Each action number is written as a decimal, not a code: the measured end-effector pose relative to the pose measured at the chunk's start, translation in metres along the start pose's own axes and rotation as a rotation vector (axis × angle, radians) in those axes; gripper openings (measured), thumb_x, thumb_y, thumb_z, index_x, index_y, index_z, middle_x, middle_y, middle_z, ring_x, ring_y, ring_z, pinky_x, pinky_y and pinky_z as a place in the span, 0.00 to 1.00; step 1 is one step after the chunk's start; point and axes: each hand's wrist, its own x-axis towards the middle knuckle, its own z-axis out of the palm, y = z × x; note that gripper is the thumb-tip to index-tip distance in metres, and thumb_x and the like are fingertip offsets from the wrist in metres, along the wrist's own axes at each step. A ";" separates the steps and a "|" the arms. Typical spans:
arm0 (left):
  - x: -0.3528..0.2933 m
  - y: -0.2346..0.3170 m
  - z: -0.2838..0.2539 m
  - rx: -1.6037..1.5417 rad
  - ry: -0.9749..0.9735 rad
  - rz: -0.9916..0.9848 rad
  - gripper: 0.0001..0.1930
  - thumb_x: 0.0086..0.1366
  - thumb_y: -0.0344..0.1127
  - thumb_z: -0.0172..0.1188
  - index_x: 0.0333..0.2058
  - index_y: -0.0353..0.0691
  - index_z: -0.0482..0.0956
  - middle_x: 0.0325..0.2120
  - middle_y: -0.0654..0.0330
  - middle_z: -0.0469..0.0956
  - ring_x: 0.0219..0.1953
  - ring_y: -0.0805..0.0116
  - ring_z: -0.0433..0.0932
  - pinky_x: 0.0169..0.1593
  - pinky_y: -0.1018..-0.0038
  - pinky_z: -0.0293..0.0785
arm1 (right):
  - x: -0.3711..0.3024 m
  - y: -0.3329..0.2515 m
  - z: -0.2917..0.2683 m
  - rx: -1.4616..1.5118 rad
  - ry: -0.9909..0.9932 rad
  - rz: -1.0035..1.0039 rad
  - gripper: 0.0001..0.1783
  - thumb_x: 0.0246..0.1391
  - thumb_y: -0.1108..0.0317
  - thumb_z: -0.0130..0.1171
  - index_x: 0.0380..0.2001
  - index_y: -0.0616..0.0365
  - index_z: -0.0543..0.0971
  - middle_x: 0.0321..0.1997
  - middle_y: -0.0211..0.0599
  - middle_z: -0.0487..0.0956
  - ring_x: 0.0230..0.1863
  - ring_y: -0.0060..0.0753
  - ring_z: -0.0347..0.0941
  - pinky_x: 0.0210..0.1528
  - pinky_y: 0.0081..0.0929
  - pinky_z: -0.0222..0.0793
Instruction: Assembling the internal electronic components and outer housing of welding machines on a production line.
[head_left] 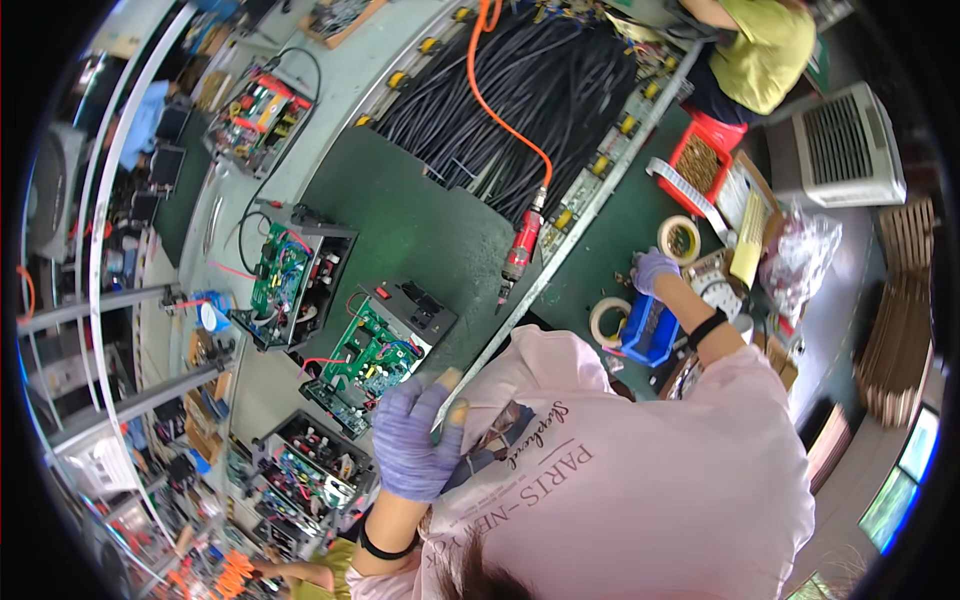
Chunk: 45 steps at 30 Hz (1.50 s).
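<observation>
My left hand, in a purple striped glove, is at the table's near metal rail. Its thumb and fingers are apart, and I see nothing held. Beside it stands an open-cased device with a green circuit board. My right hand, gloved too, is stretched out to the right, just beyond a blue bin and near a tape roll. Its fingers look curled; whatever they may hold is too small or hidden. A red power screwdriver with an orange hose lies by the rail, untouched.
Black cables fill the far part of the line. Another opened device stands to the left. A red bin of small brass-coloured parts and an air cooler are at the right. A person in yellow works at the far right.
</observation>
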 end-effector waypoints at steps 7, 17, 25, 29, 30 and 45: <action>-0.026 -0.017 0.015 -0.219 0.107 -0.486 0.16 0.52 0.35 0.62 0.40 0.41 0.77 0.28 0.55 0.70 0.28 0.62 0.71 0.33 0.71 0.69 | 0.031 -0.093 -0.108 0.217 0.368 -0.292 0.18 0.50 0.60 0.48 0.43 0.51 0.74 0.49 0.41 0.72 0.46 0.44 0.72 0.48 0.36 0.68; -0.012 -0.038 0.024 -0.321 0.145 -0.680 0.13 0.55 0.35 0.59 0.39 0.38 0.78 0.33 0.54 0.75 0.30 0.63 0.73 0.36 0.73 0.70 | 0.182 -0.235 -0.096 -0.539 0.235 -0.974 0.11 0.43 0.71 0.54 0.34 0.56 0.76 0.38 0.41 0.77 0.40 0.44 0.75 0.37 0.34 0.72; 0.016 -0.058 0.032 -0.320 0.144 -0.715 0.13 0.53 0.34 0.60 0.38 0.38 0.78 0.32 0.53 0.74 0.31 0.59 0.74 0.38 0.70 0.70 | 0.202 -0.234 -0.168 -0.083 0.267 -0.732 0.16 0.49 0.63 0.54 0.41 0.56 0.73 0.33 0.42 0.78 0.38 0.45 0.75 0.36 0.36 0.71; 0.028 -0.071 0.036 -0.321 0.055 -0.676 0.13 0.52 0.32 0.60 0.38 0.41 0.78 0.32 0.54 0.74 0.34 0.56 0.74 0.39 0.68 0.70 | 0.226 -0.238 -0.180 0.190 0.210 -0.608 0.20 0.51 0.57 0.54 0.45 0.55 0.73 0.38 0.48 0.77 0.43 0.50 0.72 0.45 0.38 0.67; 0.036 -0.071 0.033 -0.320 0.056 -0.657 0.13 0.52 0.31 0.60 0.39 0.41 0.78 0.32 0.54 0.74 0.34 0.57 0.74 0.40 0.68 0.71 | 0.233 -0.231 -0.180 0.294 0.211 -0.565 0.20 0.50 0.59 0.56 0.45 0.55 0.73 0.40 0.48 0.76 0.44 0.48 0.72 0.47 0.37 0.67; 0.088 -0.065 0.011 -0.162 0.269 -0.219 0.28 0.49 0.30 0.62 0.51 0.40 0.68 0.41 0.51 0.73 0.39 0.56 0.73 0.43 0.68 0.72 | 0.035 -0.117 -0.319 1.207 0.198 -1.139 0.24 0.45 0.51 0.61 0.34 0.60 0.69 0.16 0.23 0.64 0.15 0.14 0.58 0.18 0.13 0.54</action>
